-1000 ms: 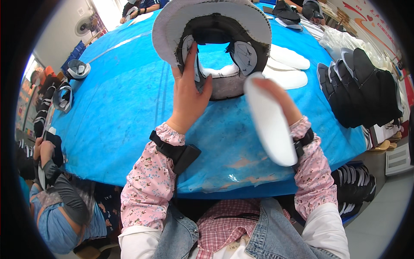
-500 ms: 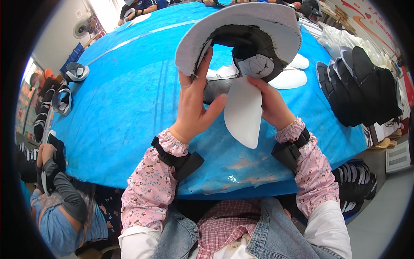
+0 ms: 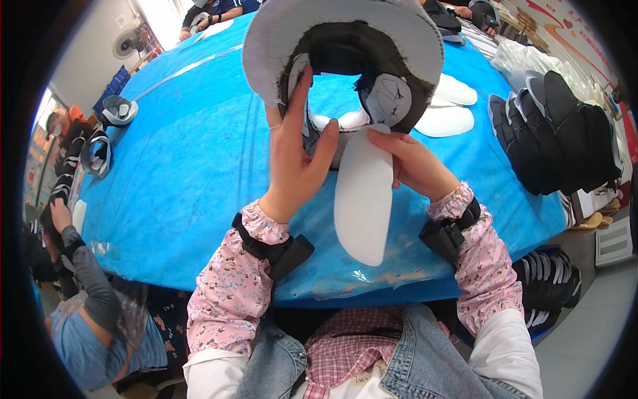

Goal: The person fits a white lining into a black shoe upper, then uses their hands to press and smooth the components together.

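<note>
A shoe upper [image 3: 339, 30], pale grey on its broad flap with a black inside, is held up over the table in both hands. My left hand [image 3: 292, 146] grips its left side, fingers reaching into the opening and thumb on the near edge. With thumb and fingers my right hand [image 3: 415, 159] pinches the top end of a white tongue-shaped piece [image 3: 364, 206] at the upper's near right edge. That piece hangs down toward me. Inside the upper, on the right, a light grey patch [image 3: 391, 100] shows dark pen-like lines.
More white pieces [image 3: 444, 122] lie on the blue-covered table [image 3: 199, 166]. At the right stands a stack of black uppers [image 3: 558, 133]; two shoe uppers [image 3: 119, 110] sit at the left edge. A co-worker [image 3: 100, 312] sits at the lower left; others are at the far side.
The upper has moved left and tipped so its opening faces me more fully. The white piece has swung lower and hangs straighter. At the left, the co-worker's arm has moved.
</note>
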Motion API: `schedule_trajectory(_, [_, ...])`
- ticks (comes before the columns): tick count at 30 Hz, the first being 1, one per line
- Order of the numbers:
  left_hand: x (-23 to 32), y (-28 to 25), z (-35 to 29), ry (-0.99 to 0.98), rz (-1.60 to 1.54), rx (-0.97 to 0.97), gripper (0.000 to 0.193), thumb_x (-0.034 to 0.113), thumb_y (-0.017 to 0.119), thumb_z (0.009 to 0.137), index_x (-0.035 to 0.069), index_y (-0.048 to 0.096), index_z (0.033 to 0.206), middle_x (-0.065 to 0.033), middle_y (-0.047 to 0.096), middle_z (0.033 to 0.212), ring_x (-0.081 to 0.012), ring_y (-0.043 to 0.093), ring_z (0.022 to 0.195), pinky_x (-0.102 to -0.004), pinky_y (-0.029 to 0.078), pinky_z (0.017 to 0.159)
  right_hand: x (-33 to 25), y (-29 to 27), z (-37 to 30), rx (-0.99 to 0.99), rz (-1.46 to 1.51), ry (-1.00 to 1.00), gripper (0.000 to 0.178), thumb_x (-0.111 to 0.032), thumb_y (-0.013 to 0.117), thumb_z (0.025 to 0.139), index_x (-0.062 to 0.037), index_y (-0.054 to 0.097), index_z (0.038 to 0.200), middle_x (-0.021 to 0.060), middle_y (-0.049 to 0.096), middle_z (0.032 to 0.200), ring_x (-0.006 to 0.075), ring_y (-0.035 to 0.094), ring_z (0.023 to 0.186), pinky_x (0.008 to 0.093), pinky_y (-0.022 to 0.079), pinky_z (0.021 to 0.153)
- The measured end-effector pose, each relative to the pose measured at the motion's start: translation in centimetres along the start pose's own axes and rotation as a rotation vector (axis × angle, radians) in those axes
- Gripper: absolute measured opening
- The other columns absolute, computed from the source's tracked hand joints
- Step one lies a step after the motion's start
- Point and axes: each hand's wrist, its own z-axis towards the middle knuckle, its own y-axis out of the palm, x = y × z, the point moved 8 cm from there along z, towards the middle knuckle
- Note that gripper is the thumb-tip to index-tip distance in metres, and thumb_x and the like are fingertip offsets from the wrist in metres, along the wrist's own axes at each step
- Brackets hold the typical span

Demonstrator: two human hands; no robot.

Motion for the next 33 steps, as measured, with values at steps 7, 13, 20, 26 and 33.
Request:
schedule_trajectory(7, [0.2,0.6,-0.2,0.012,0.007,-0.058,0.055,0.012,0.055,0.078,-0.001,0.038,0.129,-0.0256,0.035,0.127,-0.0379,0.037,0.116,-0.0397,0.030,0.096,-0.5,-0.9,0.5,0.066,0.208,-0.090,0.031,-0.031,0.050,0.088,-0.0023,0.053,0.098,0.0022,0.058,0.071,0.0053,0.049,0.047,0.0158,0.035,0.038])
schedule_trajectory(13, [0.2,0.7,-0.4,0.043,-0.116,-0.155,0.071,0.052,0.043,0.081,0.002,0.037,0.131,-0.0233,0.032,0.128,-0.0359,0.032,0.117,-0.0416,0.024,0.099,-0.5,-0.1,0.5,-0.094,0.317,-0.085,0.027,-0.026,0.050,0.089,-0.0043,0.051,0.104,0.0022,0.059,0.078,0.0041,0.051,0.051,0.0150,0.034,0.038])
schedule_trajectory(20, [-0.2,1.2,-0.5,0.049,-0.143,-0.200,0.092,0.072,0.042,0.071,0.003,0.036,0.131,-0.0223,0.032,0.127,-0.0356,0.032,0.117,-0.0425,0.024,0.099,-0.4,-0.3,0.7,-0.042,0.369,-0.100,0.027,-0.026,0.048,0.090,-0.0035,0.052,0.105,0.0002,0.058,0.076,0.0034,0.053,0.055,0.0153,0.036,0.040])
schedule_trajectory(26, [-0.3,1.1,-0.3,0.025,-0.185,-0.169,0.091,0.077,0.036,0.069,0.006,0.046,0.125,-0.0221,0.033,0.126,-0.0363,0.034,0.115,-0.0442,0.027,0.097,-0.2,-0.3,0.4,0.071,0.062,-0.108,0.037,-0.039,0.046,0.089,-0.0039,0.055,0.084,0.0018,0.054,0.061,0.0076,0.049,0.047,0.0187,0.036,0.042])
schedule_trajectory(33, [-0.8,1.6,-0.8,-0.025,-0.191,-0.264,0.085,0.077,0.020,0.073,0.009,0.064,0.098,-0.0222,0.040,0.121,-0.0338,0.037,0.112,-0.0412,0.032,0.091,0.3,0.8,0.4,-0.001,-0.120,-0.095,0.049,-0.046,0.042,0.088,-0.0017,0.056,0.073,0.0045,0.054,0.057,0.0100,0.051,0.047,0.0207,0.039,0.044])
